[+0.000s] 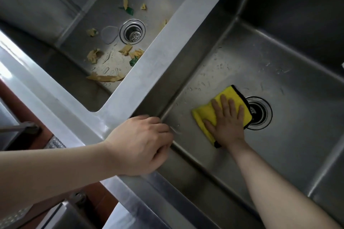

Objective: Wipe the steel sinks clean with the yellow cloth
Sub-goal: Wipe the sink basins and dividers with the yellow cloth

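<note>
Two steel sinks sit side by side, split by a steel divider [167, 39]. In the right sink [297, 72] the folded yellow cloth [204, 113] lies flat on the wet floor, its black-edged corner touching the drain [260, 112]. My right hand [228, 122] presses flat on the cloth with fingers spread and straight. My left hand [141, 141] grips the sink's front rim at the near end of the divider, fingers curled over the edge. The left sink [78, 29] holds several yellow and green food scraps [95, 55] around its drain [132, 31].
Water drops dot both sink floors. The front steel rim [61, 104] runs from upper left to lower right. Below it at the left are a brown floor, a perforated metal piece [55, 143] and other steel fittings.
</note>
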Motion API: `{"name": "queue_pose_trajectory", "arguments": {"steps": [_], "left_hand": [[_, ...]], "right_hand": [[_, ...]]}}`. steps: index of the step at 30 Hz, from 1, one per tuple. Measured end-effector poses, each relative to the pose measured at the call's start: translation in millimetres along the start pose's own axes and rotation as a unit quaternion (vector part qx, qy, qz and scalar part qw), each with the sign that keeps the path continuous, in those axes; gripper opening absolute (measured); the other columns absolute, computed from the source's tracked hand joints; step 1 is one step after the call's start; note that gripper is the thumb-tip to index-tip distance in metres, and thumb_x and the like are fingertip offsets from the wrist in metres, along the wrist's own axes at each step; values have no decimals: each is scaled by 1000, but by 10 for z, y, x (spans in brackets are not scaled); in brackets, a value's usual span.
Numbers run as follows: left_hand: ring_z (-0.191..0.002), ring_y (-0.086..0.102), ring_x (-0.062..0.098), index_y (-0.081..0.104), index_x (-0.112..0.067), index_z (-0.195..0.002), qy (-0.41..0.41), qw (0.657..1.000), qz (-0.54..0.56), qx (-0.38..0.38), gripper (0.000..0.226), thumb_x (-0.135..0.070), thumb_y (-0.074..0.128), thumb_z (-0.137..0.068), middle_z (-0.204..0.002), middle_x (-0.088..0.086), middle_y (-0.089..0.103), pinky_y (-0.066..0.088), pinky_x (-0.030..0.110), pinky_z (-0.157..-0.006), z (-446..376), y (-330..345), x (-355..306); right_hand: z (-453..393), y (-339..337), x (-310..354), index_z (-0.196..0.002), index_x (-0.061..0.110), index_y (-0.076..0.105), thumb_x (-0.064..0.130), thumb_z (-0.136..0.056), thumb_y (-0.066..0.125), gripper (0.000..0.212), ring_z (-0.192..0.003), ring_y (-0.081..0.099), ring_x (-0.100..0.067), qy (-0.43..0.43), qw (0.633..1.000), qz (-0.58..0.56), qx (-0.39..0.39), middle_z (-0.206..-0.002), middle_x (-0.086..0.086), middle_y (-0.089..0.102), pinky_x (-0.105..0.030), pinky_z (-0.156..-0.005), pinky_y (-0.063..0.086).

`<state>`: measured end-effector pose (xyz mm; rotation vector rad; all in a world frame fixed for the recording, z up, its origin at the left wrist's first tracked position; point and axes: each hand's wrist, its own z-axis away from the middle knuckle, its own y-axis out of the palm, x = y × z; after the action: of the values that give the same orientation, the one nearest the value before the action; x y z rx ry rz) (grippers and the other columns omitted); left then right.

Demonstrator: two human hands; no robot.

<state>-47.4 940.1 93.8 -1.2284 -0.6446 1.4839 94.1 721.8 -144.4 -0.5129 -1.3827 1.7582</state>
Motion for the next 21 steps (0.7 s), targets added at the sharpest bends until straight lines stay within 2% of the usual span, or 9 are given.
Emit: {"name": "queue_pose_trajectory", "arguments": {"steps": [3,7,10,18,21], "left_hand": [[-73,54,17,64,-26,-77,-2,1000,1,0,23,-29,44,-88,-79,-10,61,50,34,-69,0,9,-1],[-70,51,17,63,-26,-75,2,1000,7,-1,21,-28,46,-86,-76,-10,59,49,32,-65,-11,0,3],[-70,51,17,64,-27,-76,2,1000,5,-5,19,-27,48,-86,-76,-10,60,49,32,-63,-6,7,5],[-68,50,17,62,-25,-73,13,1000,6,-4,15,-27,51,-84,-74,-10,58,48,30,-61,1,6,12],[-68,49,14,63,-27,-74,14,1000,9,8,19,-30,47,-84,-74,-11,58,47,28,-60,0,-15,15]], "right_hand": [[-166,-54,54,-157,29,10,72,-89,24,81,-151,-3,-31,63,998,-26,14,-166,-5,-2,-58,-118,-6],[-195,-71,266,-158,22,4,70,-89,14,85,-151,-6,-35,101,994,-47,20,-165,-11,-6,-61,-117,-5],[-155,-29,317,-158,17,9,69,-88,12,87,-150,-2,-39,78,996,-43,11,-164,-15,-1,-63,-117,-4],[94,104,624,-153,9,32,64,-92,27,82,-146,19,-46,-15,999,-31,-4,-160,-22,20,-68,-113,12],[269,167,782,-152,11,33,63,-93,30,79,-145,21,-46,-65,997,-32,-7,-159,-22,23,-67,-114,14]]}}
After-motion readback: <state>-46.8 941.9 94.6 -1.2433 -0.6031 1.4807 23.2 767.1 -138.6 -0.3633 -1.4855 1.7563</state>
